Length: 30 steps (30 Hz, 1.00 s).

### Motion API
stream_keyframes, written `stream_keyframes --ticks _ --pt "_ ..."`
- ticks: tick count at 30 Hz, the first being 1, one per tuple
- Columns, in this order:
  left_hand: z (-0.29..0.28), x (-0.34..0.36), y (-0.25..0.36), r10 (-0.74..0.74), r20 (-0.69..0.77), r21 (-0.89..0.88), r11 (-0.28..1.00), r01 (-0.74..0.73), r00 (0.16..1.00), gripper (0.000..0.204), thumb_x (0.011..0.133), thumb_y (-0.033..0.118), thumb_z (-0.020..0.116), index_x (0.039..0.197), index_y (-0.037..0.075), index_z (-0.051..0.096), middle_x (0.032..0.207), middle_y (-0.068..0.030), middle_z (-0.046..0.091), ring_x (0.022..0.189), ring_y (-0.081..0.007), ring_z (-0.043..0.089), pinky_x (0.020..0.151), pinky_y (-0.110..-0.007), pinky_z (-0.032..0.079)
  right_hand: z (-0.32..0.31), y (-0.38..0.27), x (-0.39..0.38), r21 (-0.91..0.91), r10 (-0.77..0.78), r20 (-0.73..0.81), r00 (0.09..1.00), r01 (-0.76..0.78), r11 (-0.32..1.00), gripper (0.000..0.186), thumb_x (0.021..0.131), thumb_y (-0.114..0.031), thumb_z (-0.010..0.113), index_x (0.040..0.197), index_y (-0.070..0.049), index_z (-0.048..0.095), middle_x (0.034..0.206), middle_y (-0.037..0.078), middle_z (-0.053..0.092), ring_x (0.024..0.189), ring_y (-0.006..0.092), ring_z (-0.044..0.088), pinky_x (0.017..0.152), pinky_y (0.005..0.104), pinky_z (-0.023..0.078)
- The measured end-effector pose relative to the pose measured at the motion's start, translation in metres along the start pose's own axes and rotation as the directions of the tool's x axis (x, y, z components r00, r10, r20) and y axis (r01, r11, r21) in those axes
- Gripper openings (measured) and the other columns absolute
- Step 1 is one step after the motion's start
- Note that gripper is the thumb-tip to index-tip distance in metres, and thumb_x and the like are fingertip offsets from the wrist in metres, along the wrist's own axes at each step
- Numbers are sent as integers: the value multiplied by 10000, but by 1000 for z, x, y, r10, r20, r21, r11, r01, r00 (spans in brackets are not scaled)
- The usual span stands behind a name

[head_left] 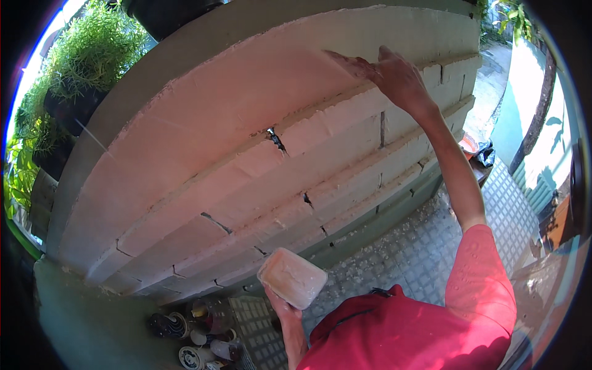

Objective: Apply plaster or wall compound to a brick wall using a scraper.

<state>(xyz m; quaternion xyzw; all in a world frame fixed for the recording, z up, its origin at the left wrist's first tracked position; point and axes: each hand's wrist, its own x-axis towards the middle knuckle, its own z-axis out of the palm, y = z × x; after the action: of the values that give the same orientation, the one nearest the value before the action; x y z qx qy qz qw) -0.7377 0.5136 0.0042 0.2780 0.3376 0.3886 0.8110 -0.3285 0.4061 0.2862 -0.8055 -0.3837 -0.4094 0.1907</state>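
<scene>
My left hand (285,306) is closed around the side of a shallow rectangular plastic tub (296,277). Pale, pasty material coats the tub's inside. Up at the wall, my right hand (401,80) is closed on a thin, flat tool that looks like a putty knife (346,63), its edge close to or against the wall's smooth upper band; its handle is hidden in my fingers. The wall (246,80) is whitish, with a plain band on top and stepped rows of blocks below, which have dark gaps between them.
Potted green plants (92,55) stand along the wall's far left top. Several jars and cans (197,354) sit on the floor at lower left. Pale splatters dot the patterned tile floor (394,259). A tree trunk (538,114) rises at the right.
</scene>
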Motion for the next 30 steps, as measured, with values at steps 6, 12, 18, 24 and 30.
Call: stream_keyframes --ticks 6,12,18,24,30 --pt "-9 1 -8 -2 -11 -51 999 1 1000 573 969 560 391 1384 169 444 1327 -36 536 1203 -261 545 977 -437 492 60 57 -22 827 447 -189 874 -103 553 315 948 -273 575 921 18 694 686 176 619 558 234 537 596 354 455" --pt "-18 3 -6 10 5 -76 997 -9 1000 586 959 551 434 1391 155 443 1339 -61 533 1217 -276 535 1004 -459 478 58 -26 -5 679 570 -184 801 -316 663 274 913 -214 617 1026 21 701 676 140 618 613 169 581 622 307 460" --pt "-19 -4 -8 39 -35 -50 998 -40 999 609 968 567 386 1410 149 416 1362 -57 511 1228 -276 527 998 -446 479 75 -124 1 627 368 -354 859 -74 776 310 905 -111 558 1193 -55 657 789 242 646 693 360 642 688 421 513" --pt "-17 -16 2 -6 -39 -60 998 4 999 681 947 613 397 1442 147 379 1406 -65 479 1266 -287 497 1031 -453 452 78 -227 -23 656 174 -229 958 20 754 414 857 -6 562 1257 -89 627 905 241 650 708 370 648 655 437 523" --pt "-36 -22 11 16 -37 -135 991 -20 999 616 953 553 426 1405 134 420 1343 -73 525 1210 -279 539 998 -458 484 49 -194 -31 721 387 -201 900 -132 681 387 860 -26 551 1234 -65 644 710 237 577 500 200 467 533 333 439"
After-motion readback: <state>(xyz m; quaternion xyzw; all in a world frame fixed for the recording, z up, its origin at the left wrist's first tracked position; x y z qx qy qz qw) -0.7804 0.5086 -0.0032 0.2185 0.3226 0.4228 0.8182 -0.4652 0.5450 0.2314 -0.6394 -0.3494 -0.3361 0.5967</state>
